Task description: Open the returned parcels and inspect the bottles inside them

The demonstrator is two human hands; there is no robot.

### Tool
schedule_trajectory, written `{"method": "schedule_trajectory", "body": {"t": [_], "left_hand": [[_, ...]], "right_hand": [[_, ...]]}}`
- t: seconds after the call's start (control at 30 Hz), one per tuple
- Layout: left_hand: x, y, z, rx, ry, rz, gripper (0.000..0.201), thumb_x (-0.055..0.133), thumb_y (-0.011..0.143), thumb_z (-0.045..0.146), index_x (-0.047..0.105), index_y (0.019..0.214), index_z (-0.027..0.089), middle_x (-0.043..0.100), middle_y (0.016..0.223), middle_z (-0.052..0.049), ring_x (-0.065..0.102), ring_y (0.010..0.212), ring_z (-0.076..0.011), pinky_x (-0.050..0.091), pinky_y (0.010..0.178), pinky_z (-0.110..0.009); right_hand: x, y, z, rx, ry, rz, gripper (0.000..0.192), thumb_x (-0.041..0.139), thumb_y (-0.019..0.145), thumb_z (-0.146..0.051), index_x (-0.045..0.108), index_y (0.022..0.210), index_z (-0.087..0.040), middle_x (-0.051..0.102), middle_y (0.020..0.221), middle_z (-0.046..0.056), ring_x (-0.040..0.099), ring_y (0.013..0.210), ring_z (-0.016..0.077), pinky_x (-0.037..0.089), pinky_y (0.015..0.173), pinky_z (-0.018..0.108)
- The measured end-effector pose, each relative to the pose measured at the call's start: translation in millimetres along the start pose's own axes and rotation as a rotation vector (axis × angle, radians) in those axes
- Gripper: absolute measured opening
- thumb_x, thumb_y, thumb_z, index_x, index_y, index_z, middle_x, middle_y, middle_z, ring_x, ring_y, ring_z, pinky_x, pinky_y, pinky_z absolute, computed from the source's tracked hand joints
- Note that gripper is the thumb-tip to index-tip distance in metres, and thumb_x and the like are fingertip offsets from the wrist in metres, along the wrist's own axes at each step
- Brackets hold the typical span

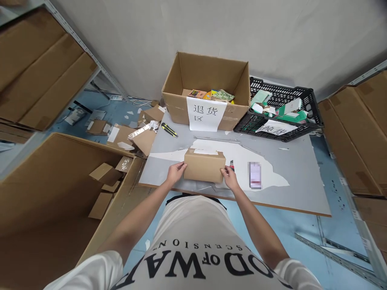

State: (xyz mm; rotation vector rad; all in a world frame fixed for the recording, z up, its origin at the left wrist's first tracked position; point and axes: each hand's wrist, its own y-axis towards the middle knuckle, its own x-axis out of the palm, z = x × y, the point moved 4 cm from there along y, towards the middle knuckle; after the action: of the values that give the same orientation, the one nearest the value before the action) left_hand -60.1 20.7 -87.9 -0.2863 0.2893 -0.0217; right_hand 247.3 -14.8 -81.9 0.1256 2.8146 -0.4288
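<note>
Head camera, looking down past a white printed T-shirt (193, 249) onto a grey worktable (302, 177) with its surface peeled away in a white patch.

Small sealed carton (204, 165) at table centre, near the front edge, resting flat with a strip of tape and a pale label along its top. Left hand (175, 172) at 9 o'clock of the carton, fingers curled onto its left end; right hand (230, 178) at 3 o'clock, fingers pressed to the right end. Both hands closed on the carton from opposite sides, probably to keep it square and steady on the table.

Just right of the right hand, a small red-tipped tool (231, 164), mostly hidden, and beyond it a phone (255, 175) lying flat, its screen blurred. At 11 o'clock, well apart, a yellow-and-black utility knife (169, 129).

At 12 o'clock, at the table's back edge, a large open carton (208, 80) bearing a paper sign (205, 113) with Chinese characters, holding a few colourful flat packs; likely a sorting bin set within reach. At 1 o'clock, a black plastic crate (305, 100) with its own sign, filled with green-and-white packets.

At 8 o'clock, on the floor, a big open box (54, 181) holding flattened small cartons, with cardboard scraps (133, 135) strewn beyond it. Shelving with flat cardboard on both sides.
</note>
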Motion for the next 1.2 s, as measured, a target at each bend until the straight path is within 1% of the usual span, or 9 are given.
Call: {"method": "schedule_trajectory", "body": {"t": [0.1,0.27,0.43,0.63,0.8,0.93,1.0,1.07,1.2], "left_hand": [[1.1,4,-4,-0.047,-0.009,0.017,0.051,0.067,0.072,0.050,0.069,0.109,0.015,0.069,0.112,-0.009,0.064,0.104,-0.0287,0.049,0.095,-0.041],[9.5,9,-21,-0.085,-0.124,-0.010,0.057,0.071,0.068,0.052,0.068,0.109,0.013,0.067,0.114,-0.011,0.063,0.107,-0.0298,0.049,0.096,-0.043],[16.8,11,-29,-0.095,-0.221,-0.078,0.070,0.075,0.061,0.053,0.064,0.115,0.011,0.062,0.122,-0.015,0.059,0.115,-0.0302,0.046,0.101,-0.044],[16.4,6,-32,-0.072,-0.217,-0.124,0.077,0.075,0.060,0.056,0.060,0.122,0.013,0.057,0.131,-0.013,0.053,0.123,-0.0287,0.039,0.108,-0.043],[16.1,6,-38,-0.118,-0.301,-0.069,0.080,0.080,0.054,0.052,0.061,0.119,0.012,0.056,0.130,-0.016,0.053,0.122,-0.0309,0.040,0.106,-0.046],[8.5,4,-51,-0.222,-0.323,-0.056,0.066,0.073,0.066,0.049,0.060,0.120,0.013,0.057,0.128,-0.017,0.053,0.121,-0.0300,0.044,0.102,-0.047],[2.7,0,-59,-0.229,-0.285,-0.063,0.063,0.073,0.066,0.047,0.062,0.118,0.013,0.057,0.129,-0.017,0.052,0.123,-0.0298,0.041,0.104,-0.047],[-0.8,-7,-67,-0.207,-0.250,-0.081,0.066,0.078,0.057,0.043,0.064,0.114,0.012,0.056,0.131,-0.017,0.050,0.125,-0.0305,0.036,0.108,-0.046],[4.5,-22,-75,-0.139,-0.233,-0.146,0.077,0.083,0.046,0.042,0.065,0.114,0.012,0.056,0.130,-0.016,0.047,0.127,-0.0320,0.032,0.111,-0.047]], "right_hand": [[-1,5,3,0.035,-0.067,0.015,0.046,0.053,0.079,-0.053,0.063,0.106,-0.017,0.069,0.107,0.012,0.066,0.092,0.0239,0.051,0.081,0.037],[2,13,14,0.067,-0.114,0.020,0.048,0.051,0.078,-0.058,0.066,0.095,-0.016,0.072,0.096,0.010,0.065,0.084,0.0231,0.050,0.076,0.035],[6,17,25,0.123,-0.153,0.051,0.048,0.049,0.078,-0.061,0.067,0.082,-0.017,0.071,0.084,0.009,0.064,0.081,0.0231,0.048,0.074,0.034],[8,19,34,0.155,-0.114,0.082,0.048,0.050,0.077,-0.061,0.067,0.087,-0.017,0.072,0.087,0.009,0.065,0.082,0.0219,0.048,0.075,0.032],[11,18,40,0.171,-0.047,0.089,0.050,0.050,0.076,-0.061,0.066,0.091,-0.017,0.071,0.093,0.009,0.066,0.087,0.0222,0.051,0.076,0.033],[8,9,48,0.166,0.042,0.074,0.053,0.037,0.083,-0.058,0.063,0.103,-0.016,0.071,0.098,0.011,0.068,0.086,0.0223,0.054,0.073,0.037],[4,-1,54,0.142,0.082,0.086,0.048,0.043,0.081,-0.051,0.061,0.110,-0.017,0.068,0.108,0.013,0.067,0.093,0.0232,0.054,0.080,0.041],[0,-15,60,0.115,0.095,0.084,0.048,0.056,0.074,-0.042,0.059,0.114,-0.018,0.064,0.119,0.014,0.065,0.102,0.0245,0.050,0.090,0.044],[9,-37,66,0.062,0.086,-0.029,0.064,0.067,0.063,-0.030,0.053,0.124,-0.021,0.059,0.128,0.011,0.059,0.114,0.0258,0.045,0.099,0.045]]}}
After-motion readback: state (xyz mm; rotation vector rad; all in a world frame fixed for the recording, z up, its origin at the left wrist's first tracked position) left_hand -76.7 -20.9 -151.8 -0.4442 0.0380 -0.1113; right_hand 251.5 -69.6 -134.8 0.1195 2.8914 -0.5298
